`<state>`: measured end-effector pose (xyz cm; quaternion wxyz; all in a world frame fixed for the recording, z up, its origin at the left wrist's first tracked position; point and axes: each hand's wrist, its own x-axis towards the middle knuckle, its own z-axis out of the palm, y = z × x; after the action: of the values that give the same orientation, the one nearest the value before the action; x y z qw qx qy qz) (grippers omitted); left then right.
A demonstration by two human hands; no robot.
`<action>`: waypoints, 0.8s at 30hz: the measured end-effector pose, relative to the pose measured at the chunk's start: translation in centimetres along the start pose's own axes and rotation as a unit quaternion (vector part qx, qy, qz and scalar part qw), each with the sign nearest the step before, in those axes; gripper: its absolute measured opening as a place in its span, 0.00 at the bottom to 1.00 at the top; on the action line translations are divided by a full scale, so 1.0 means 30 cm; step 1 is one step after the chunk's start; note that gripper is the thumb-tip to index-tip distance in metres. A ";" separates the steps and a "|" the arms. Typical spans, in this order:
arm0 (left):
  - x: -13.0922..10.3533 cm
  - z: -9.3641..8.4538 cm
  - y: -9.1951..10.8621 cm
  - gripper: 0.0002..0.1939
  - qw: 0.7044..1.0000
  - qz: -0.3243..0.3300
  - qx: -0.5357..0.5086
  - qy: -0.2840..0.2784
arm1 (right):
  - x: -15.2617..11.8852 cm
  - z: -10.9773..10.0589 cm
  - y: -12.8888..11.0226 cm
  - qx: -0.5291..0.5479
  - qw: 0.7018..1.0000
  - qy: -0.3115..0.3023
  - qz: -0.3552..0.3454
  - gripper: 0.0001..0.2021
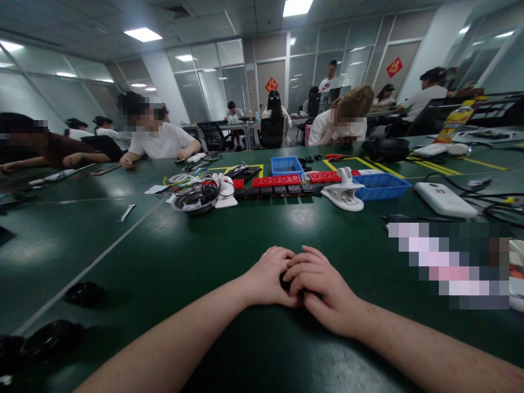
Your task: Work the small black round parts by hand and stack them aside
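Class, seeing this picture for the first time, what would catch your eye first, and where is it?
The left hand and right hand come first, cupped around a mostly hidden dark thing at the near middle of the green table. Beyond them runs a row of red sockets, with a bowl toward its left and a blue tray toward its right.

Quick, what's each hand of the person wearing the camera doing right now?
Left hand: closed around a dark object, mostly hidden.
Right hand: curled over the same dark object, also holding it.
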<state>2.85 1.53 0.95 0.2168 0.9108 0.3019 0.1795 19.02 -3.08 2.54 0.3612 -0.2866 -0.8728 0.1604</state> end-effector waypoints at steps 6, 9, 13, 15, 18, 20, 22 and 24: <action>-0.008 0.008 -0.013 0.31 1.000 0.004 -0.006 -0.008 | -0.011 -0.003 -0.007 0.007 0.999 -0.006 -0.042 0.10; -0.010 0.006 -0.003 0.34 0.999 0.013 0.014 -0.029 | -0.012 -0.006 -0.009 0.002 0.999 0.004 -0.037 0.10; -0.012 0.002 0.016 0.40 1.000 -0.015 0.014 -0.021 | -0.012 0.005 0.005 -0.015 0.998 0.056 0.031 0.14; -0.013 0.003 0.025 0.43 0.999 -0.027 0.019 -0.012 | -0.013 0.017 0.021 -0.026 0.993 0.078 0.086 0.18; -0.015 0.009 0.037 0.44 0.999 -0.040 0.036 0.001 | -0.015 0.033 0.050 -0.017 0.986 0.081 0.147 0.23; -0.016 0.013 0.044 0.44 0.998 -0.052 0.046 0.008 | -0.017 0.039 0.065 0.003 0.982 0.083 0.169 0.24; -0.016 0.016 0.051 0.43 0.997 -0.062 0.053 0.012 | -0.017 0.040 0.071 0.015 0.980 0.083 0.181 0.24; -0.014 0.018 0.055 0.41 0.996 -0.070 0.059 0.019 | -0.015 0.038 0.069 0.006 0.980 0.076 0.184 0.24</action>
<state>3.56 -0.10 1.23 0.1693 0.8951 0.3790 0.1627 19.25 -1.83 0.51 0.3923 -0.4516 -0.7741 0.2073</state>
